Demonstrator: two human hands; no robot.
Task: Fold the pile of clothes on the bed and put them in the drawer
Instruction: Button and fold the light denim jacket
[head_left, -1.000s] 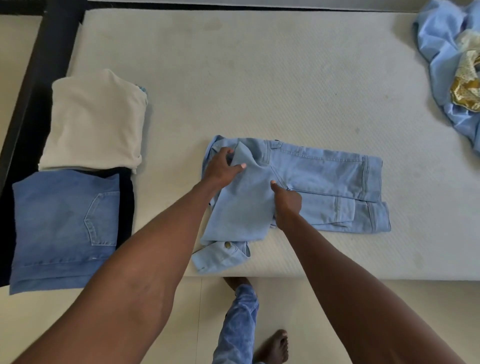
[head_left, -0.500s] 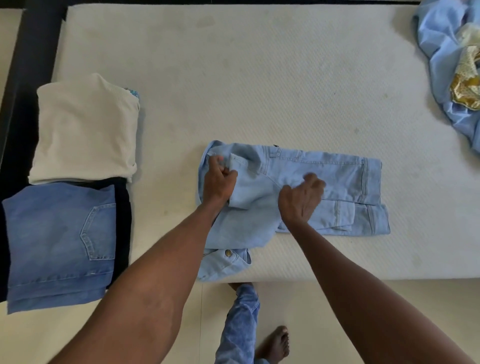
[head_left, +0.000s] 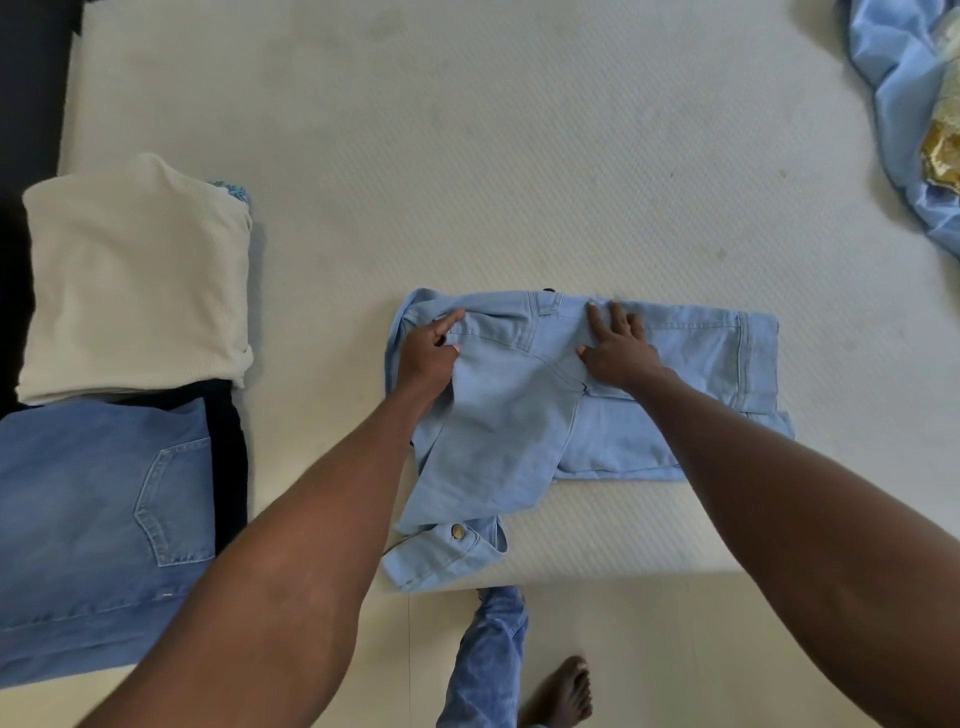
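A light blue denim garment lies partly folded near the front edge of the white mattress, with a buttoned cuff hanging toward the edge. My left hand pinches a fold of the denim at its left end, thumb and fingers curled on the cloth. My right hand lies flat on the middle of the garment with straight, spread fingers pressing it down. The unfolded pile, light blue satin cloth with a gold piece, sits at the mattress's far right.
At the left, a folded cream top and folded blue jeans lie over a dark garment. A black bed frame runs along the left edge. My jeans-clad leg and bare foot stand on the floor below the mattress.
My right hand has moved up the garment and flattened from curled fingers to a spread palm. My left hand has carried the fold upward at the left end. The view has shifted closer.
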